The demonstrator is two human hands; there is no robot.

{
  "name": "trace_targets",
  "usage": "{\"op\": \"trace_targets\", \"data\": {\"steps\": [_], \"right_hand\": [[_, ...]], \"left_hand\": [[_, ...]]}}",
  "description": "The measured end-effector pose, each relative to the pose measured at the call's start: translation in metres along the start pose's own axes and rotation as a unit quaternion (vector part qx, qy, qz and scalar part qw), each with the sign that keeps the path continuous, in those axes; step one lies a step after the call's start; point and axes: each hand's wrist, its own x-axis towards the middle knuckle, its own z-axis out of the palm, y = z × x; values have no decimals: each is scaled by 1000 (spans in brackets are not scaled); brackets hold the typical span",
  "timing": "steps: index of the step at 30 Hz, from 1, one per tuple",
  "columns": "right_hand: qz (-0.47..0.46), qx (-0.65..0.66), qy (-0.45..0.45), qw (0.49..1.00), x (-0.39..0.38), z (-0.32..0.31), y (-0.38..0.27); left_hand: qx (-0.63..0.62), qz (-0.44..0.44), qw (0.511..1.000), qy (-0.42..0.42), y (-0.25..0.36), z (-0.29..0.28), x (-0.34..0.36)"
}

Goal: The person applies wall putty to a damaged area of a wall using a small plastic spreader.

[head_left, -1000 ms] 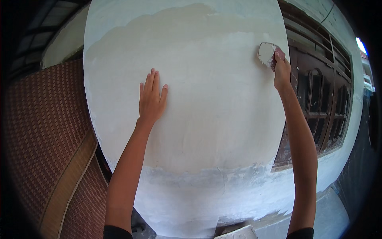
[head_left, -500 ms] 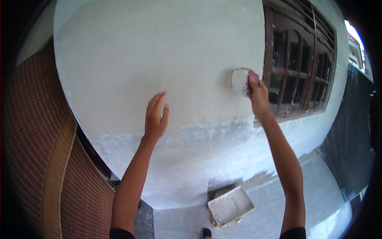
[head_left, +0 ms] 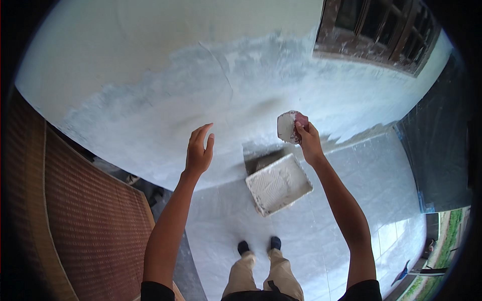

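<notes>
Both hands hang off the wall now, and that is the change I note first: a second ago my left palm lay flat on the plaster and the right was pressing its pad high beside the window, while now the view has tipped down to the wall's foot and the floor.

Largest in view is the wall [head_left: 165, 65], pale and smooth above, mottled grey and rougher in the lower band. Next comes the tiled floor [head_left: 351, 200], light grey, running under my feet. At the left stands a brown woven panel [head_left: 85, 210], and at the upper right the dark wooden window frame [head_left: 376, 30], its sill flecked with white.

On the floor just below the wall sits the tray [head_left: 278, 184], a shallow rectangular one coated in white paste, tilted in the frame.

My left hand [head_left: 200, 150] is empty, fingers loosely spread and slightly curled, lifted clear of the wall. My right hand [head_left: 307, 140] is closed round a sponge [head_left: 290, 125], a pad with a reddish back and a white-caked face, held in the air above the tray and well apart from it.

My judgement is that the pad has come down toward the tray's paste.

Smallest, my dark shoes [head_left: 258, 245] stand together behind the tray.
</notes>
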Motion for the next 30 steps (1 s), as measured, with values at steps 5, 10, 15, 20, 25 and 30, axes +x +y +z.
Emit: {"op": "trace_targets", "data": {"steps": [5,10,15,20,25,30], "right_hand": [[47,-209,51,975,-24,-73,117],[91,-379,63,919,-43,-135,202],[-1,-517,60,854,-40,-176,283],[-36,-568,36,821,-18,-186,333],[-113,-560,-6,821,6,-182,366],[-128,-555,-42,821,10,-172,383]], "left_hand": [[-49,-97,993,-44,-30,90,-82],[-78,-171,979,-79,-59,187,-175],[-106,-272,951,-104,-87,266,-265],[-127,-365,912,-136,-104,321,-325],[-175,-426,878,-130,-114,357,-346],[-231,-451,853,-125,-119,373,-353]]}}
